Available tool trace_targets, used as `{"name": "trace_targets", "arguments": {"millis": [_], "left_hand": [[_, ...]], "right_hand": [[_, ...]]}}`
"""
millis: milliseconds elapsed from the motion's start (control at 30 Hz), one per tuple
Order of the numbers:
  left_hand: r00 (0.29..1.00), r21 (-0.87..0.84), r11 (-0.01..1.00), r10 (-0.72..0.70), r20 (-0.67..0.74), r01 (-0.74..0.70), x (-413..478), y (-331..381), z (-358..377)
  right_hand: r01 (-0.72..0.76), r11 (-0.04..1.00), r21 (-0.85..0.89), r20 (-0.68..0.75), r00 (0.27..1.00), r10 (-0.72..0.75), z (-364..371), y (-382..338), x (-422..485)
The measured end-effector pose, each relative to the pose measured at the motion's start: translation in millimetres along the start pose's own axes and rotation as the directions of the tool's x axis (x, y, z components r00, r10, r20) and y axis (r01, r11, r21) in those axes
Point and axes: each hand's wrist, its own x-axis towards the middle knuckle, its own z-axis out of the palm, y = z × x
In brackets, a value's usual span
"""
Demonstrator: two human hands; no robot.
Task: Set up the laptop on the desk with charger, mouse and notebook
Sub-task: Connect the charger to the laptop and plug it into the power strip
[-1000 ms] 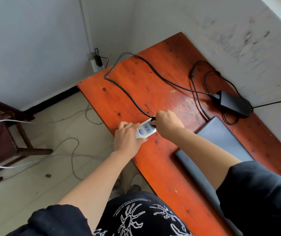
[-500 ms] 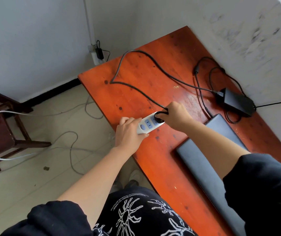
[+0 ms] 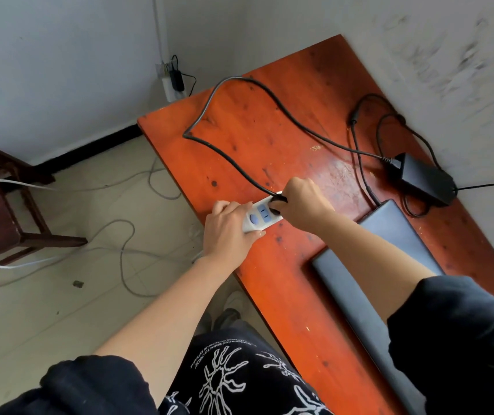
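A closed grey laptop (image 3: 389,253) lies on the reddish wooden desk (image 3: 269,136), partly under my right forearm. The black charger brick (image 3: 425,178) rests near the wall, and its black power cable (image 3: 239,85) loops across the desk. At the desk's left edge, my left hand (image 3: 227,232) grips a white power strip (image 3: 259,215). My right hand (image 3: 302,202) is closed on the black plug (image 3: 278,200) at the strip's far end. No mouse or notebook is in view.
A wall socket (image 3: 169,82) with a small black adapter sits in the corner below the desk. Grey and white cables (image 3: 125,256) trail over the tiled floor. A dark wooden stool (image 3: 3,223) stands at the left. The wall runs along the desk's right side.
My right hand pressed the plug down toward the far socket of the strip while my left hand kept holding the strip. The cable loop on the desk shifted slightly.
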Motion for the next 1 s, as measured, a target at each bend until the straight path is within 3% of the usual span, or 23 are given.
{"name": "trace_targets", "arguments": {"millis": [500, 667, 867, 1000], "left_hand": [[0.996, 0.102, 0.994, -0.038, 0.082, 0.029, -2, 4, -5], [0.988, 0.139, 0.990, -0.049, 0.146, 0.028, -6, 7, -17], [0.989, 0.070, 0.987, -0.145, 0.031, 0.143, -33, -3, -37], [0.958, 0.108, 0.952, -0.287, -0.014, 0.287, -69, -18, -57]], "right_hand": [[-0.033, 0.999, -0.007, -0.062, 0.998, 0.033, 8, -6, -14], [-0.033, 0.984, 0.173, -0.137, 0.989, 0.058, 18, 3, -31], [-0.137, 0.919, 0.369, -0.167, 0.963, 0.211, 41, 9, -65], [0.044, 0.963, 0.267, -0.085, 0.996, -0.022, 56, -14, -79]]}}
